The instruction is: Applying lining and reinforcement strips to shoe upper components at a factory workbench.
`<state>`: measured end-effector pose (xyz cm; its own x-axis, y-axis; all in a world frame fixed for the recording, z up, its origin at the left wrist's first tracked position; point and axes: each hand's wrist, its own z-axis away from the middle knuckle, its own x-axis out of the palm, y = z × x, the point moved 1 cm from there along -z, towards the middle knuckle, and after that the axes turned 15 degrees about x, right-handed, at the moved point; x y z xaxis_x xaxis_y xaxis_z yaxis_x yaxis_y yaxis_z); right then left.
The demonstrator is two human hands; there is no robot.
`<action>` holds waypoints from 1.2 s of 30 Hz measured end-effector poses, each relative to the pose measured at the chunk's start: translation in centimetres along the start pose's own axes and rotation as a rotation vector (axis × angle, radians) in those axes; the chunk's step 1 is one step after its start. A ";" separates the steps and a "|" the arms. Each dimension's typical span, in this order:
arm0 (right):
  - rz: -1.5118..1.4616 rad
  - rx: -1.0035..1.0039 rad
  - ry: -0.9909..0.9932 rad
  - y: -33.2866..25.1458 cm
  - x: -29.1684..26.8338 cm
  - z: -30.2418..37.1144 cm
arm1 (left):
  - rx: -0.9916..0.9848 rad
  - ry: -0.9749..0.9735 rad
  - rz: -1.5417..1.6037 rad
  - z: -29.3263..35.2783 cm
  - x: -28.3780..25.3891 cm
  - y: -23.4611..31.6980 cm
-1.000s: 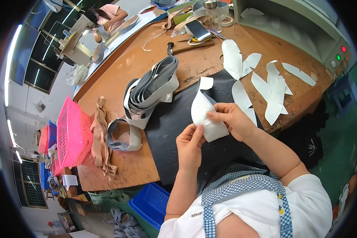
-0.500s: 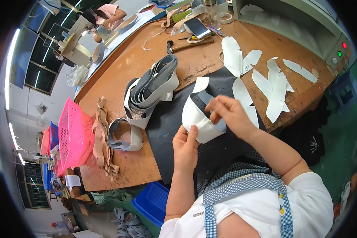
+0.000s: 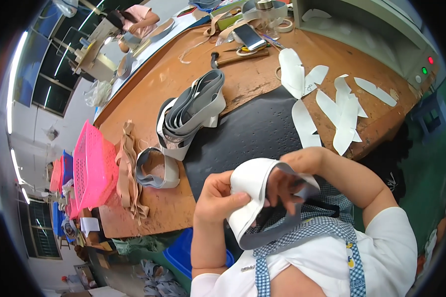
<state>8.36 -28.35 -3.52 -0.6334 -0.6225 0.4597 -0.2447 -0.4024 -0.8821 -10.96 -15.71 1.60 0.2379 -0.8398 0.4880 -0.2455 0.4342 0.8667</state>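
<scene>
A wide white band [image 3: 255, 180] with a grey lining is bent into a loop close to my body, near the edge of the table. My left hand [image 3: 219, 198] is closed on its left side, thumb pressed on the white outer face and fingers partly hidden. My right hand [image 3: 286, 190] reaches over the far rim into the loop, its slightly blurred fingers apart and curved beside the grey inner side. Beneath and beyond lies a black sheet [image 3: 252, 123]. Left of that sheet are a stack of similar grey-and-white bands [image 3: 191, 111] and a single looped band [image 3: 169, 174].
White cut pieces [image 3: 339, 114] lie at the right, before a grey machine [image 3: 371, 37] with lit buttons. A hammer [image 3: 240, 58], phone [image 3: 249, 37] and glass jar [image 3: 265, 20] stand farther back. Tan strips [image 3: 127, 173] and a pink basket [image 3: 91, 171] occupy the left. Another person [image 3: 136, 22] works beyond.
Both hands have brought the white band down toward my body and turned it so its grey inside shows more. My right hand has moved from its rim into the loop.
</scene>
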 end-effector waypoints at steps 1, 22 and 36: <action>-0.201 -0.089 -0.017 1.7 0.0 0.1 | 0.001 -0.029 -0.182 -0.1 -1.1 -0.3; -0.261 -0.285 1.190 2.5 -3.2 -7.8 | 0.077 0.280 -1.165 -2.7 -2.9 -2.3; 0.762 -0.092 1.561 -0.8 1.6 -5.1 | -0.087 0.205 -1.355 -1.0 -5.0 -2.0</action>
<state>3.81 -25.62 -2.65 -0.6574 0.5627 -0.5012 0.4183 -0.2807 -0.8639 -10.69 -12.04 -2.50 0.3773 -0.5596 -0.7379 0.3459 -0.6540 0.6728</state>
